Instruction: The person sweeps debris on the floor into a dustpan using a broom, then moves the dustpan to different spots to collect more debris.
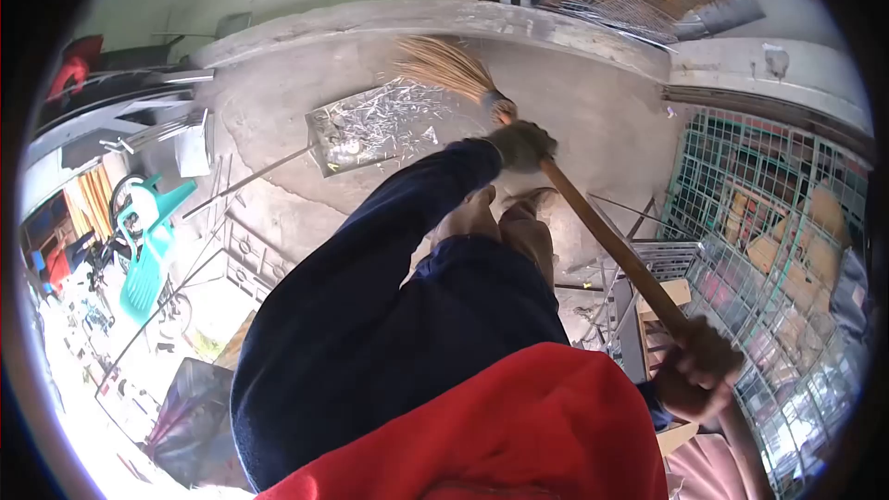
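A long broom with a brown wooden handle runs from the lower right up to its straw bristles, which fan out on the grey floor. My left hand, gloved and in a dark blue sleeve, is closed round the handle near the bristles. Toward the handle's lower end, my right hand is wrapped round it. Left of the broom lies a flat dustpan-like tray with a long thin handle, bearing many small shiny scraps. The bristles are just above and right of the tray.
Green wire mesh stands on the right with objects behind it. A turquoise plastic chair is at the left, near metal frames. A raised ledge borders the floor at the top. A dark bag sits lower left.
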The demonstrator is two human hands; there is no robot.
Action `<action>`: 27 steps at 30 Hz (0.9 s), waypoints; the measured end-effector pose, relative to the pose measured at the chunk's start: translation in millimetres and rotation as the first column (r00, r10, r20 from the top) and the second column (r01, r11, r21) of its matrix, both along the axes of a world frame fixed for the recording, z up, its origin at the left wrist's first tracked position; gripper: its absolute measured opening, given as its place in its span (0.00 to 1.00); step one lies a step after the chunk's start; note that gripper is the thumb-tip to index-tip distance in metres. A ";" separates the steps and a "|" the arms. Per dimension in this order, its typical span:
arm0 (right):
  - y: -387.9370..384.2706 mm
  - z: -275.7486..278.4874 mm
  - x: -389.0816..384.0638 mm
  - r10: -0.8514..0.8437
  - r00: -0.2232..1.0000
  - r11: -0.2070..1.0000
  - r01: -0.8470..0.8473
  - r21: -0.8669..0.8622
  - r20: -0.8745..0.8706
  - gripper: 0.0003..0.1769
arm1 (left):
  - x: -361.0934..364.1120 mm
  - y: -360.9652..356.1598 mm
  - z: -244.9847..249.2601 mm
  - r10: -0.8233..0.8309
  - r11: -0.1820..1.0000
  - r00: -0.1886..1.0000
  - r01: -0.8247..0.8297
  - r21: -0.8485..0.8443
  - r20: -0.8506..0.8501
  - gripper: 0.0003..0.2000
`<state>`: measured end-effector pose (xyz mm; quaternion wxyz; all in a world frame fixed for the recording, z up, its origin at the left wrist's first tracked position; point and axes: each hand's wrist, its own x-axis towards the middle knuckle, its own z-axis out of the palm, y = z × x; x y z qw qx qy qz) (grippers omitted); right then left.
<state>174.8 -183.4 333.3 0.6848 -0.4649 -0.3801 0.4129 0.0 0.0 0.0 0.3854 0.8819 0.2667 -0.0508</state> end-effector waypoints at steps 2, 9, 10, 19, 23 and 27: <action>-24.7 35.6 28.0 -0.066 0.992 0.997 0.070 0.037 -0.107 0.19 | 27.2 -23.7 35.9 -0.098 0.994 0.994 0.100 -0.049 0.043 0.09; -110.4 111.2 113.2 0.039 0.998 0.942 -0.023 0.335 -0.040 0.16 | -3.9 -76.3 165.4 -0.152 0.960 0.986 0.162 -0.228 0.060 0.08; -115.1 115.2 116.8 0.033 0.989 0.986 -0.008 0.169 -0.143 0.16 | -15.0 -79.2 166.6 -0.087 0.970 0.994 0.099 -0.221 0.064 0.08; -29.8 -4.2 27.9 -0.010 0.982 0.996 0.027 0.088 -0.187 0.17 | -38.0 -23.1 29.3 -0.019 0.997 0.995 0.012 0.071 0.095 0.13; -71.4 27.8 47.0 -0.192 0.980 0.975 0.197 0.105 -0.058 0.16 | 66.2 -50.6 23.1 -0.118 0.992 0.969 0.125 -0.021 0.215 0.11; -114.7 55.8 69.8 -0.372 0.924 0.918 0.380 0.109 -0.088 0.17 | 124.3 -84.0 61.4 -0.234 0.959 0.965 0.249 -0.138 0.115 0.10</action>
